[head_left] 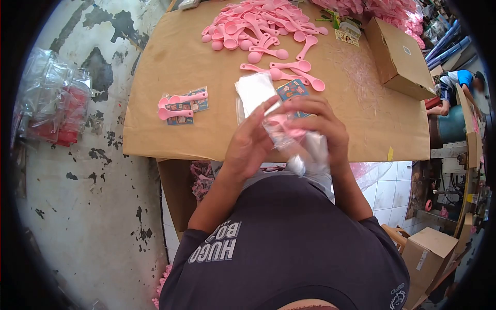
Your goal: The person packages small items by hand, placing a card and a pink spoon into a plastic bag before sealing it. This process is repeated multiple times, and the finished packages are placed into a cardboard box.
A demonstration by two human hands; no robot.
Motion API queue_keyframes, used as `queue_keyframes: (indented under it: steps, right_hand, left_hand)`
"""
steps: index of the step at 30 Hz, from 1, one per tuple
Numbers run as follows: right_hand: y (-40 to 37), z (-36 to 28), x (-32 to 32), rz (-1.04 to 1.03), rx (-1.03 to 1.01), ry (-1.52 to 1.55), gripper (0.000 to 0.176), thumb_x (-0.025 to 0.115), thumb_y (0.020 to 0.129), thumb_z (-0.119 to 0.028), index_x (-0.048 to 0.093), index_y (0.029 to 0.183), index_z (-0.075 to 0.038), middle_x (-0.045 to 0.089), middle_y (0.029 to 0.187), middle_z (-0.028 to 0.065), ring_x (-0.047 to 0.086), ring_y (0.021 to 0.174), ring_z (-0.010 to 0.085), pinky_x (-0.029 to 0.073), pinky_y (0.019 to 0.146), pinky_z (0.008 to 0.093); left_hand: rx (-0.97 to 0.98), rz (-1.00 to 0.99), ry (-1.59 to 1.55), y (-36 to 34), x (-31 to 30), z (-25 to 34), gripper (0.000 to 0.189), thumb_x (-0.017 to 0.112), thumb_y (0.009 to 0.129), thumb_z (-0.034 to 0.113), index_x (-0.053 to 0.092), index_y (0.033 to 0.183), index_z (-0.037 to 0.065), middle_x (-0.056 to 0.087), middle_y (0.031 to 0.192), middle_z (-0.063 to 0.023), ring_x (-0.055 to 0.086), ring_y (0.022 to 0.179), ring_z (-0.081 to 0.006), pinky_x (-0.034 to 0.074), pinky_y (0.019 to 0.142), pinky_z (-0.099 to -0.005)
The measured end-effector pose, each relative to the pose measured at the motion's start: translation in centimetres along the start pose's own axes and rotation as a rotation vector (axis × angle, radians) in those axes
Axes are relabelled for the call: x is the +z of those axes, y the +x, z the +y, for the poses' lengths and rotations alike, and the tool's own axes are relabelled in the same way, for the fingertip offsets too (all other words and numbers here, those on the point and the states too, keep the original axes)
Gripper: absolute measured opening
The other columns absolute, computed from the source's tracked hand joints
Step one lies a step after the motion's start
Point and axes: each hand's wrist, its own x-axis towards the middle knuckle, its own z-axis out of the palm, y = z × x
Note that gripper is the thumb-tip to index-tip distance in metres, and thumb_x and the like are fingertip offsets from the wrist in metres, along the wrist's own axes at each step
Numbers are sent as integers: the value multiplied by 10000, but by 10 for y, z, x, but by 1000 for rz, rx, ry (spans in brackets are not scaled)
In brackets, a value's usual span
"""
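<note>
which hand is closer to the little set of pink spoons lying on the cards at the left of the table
Left. The left hand is just right of the spoon set, on the clear bag; the right hand holds the bag's far side.

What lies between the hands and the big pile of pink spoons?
Head view: a stack of clear bags, a printed card and several loose pink spoons.

You wear a dark charcoal T-shirt (289, 232) with short sleeves. Your left sleeve (199, 235) carries white block lettering (214, 247) that reads "HUGO BO", seen upside down. Your right sleeve (385, 258) shows a small white emblem (397, 295). Your left grip (250, 142) and right grip (325, 126) are bare.
</note>
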Motion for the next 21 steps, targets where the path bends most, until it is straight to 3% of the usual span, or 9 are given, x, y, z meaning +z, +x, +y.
queue_keyframes:
  steps: [2,3,5,6,8,11,14,16,21]
  right_hand:
    - [-6,6,-2,84,141,159,406,782,827,-15,693,1223,-25,741,1025,87,670,961,221,505,903,355]
    - [-7,4,-1,83,140,153,406,782,827,-15,693,1223,-25,741,1025,87,670,961,221,505,903,355]
    - [-7,-5,2,100,490,363,421,777,887,-49,637,1284,-27,706,932,64,644,857,132,500,810,281]
    - [-9,-1,3,39,481,346,483,761,930,-71,558,1366,-33,670,858,28,607,777,74,482,743,241]
    - [-16,0,10,10,532,368,512,761,927,-65,537,1386,-34,670,851,27,612,774,80,482,741,241]
    - [-20,-4,19,15,642,453,579,763,927,-62,480,1431,-36,681,838,32,616,753,83,492,742,253]
    - [-19,-1,18,148,586,267,544,770,909,-54,525,1393,-37,705,938,70,640,793,126,511,752,279]
    - [-12,5,14,195,183,-205,455,776,876,-40,618,1303,-49,695,1097,107,650,917,205,531,784,328]
    - [7,2,11,175,-20,-439,330,788,820,-28,727,1143,-66,669,1207,112,620,1053,284,524,849,382]
  left_hand:
    - [156,-10,274,-3,-3,7,572,468,1098,358,369,1547,18,541,1470,-175,552,1341,-268,420,1143,-439]
    - [235,-14,408,-5,-5,10,580,480,1092,365,377,1545,17,535,1480,-178,543,1351,-267,401,1158,-448]
    - [256,-102,444,-9,3,14,543,550,1073,275,416,1522,1,568,1447,-185,585,1295,-225,457,1107,-407]
    - [223,-66,548,-12,8,14,531,567,1058,221,431,1509,-24,591,1423,-199,597,1286,-223,474,1085,-377]
    - [216,24,641,-13,9,9,497,623,1014,63,468,1470,-57,699,1256,-196,669,1156,-180,521,1004,-311]
    - [237,106,726,-12,2,4,468,624,1027,84,487,1456,-44,740,1138,-170,703,1039,-155,563,911,-288]
    - [200,205,703,-16,15,4,474,630,1033,98,482,1468,-18,760,1038,-138,714,929,-129,576,795,-256]
    - [247,184,768,-16,11,-1,488,627,1034,91,467,1485,0,760,1030,-134,711,908,-119,569,749,-246]
    - [349,172,957,-18,15,-8,556,623,1018,104,435,1541,109,770,908,-121,725,780,-129,566,573,-274]
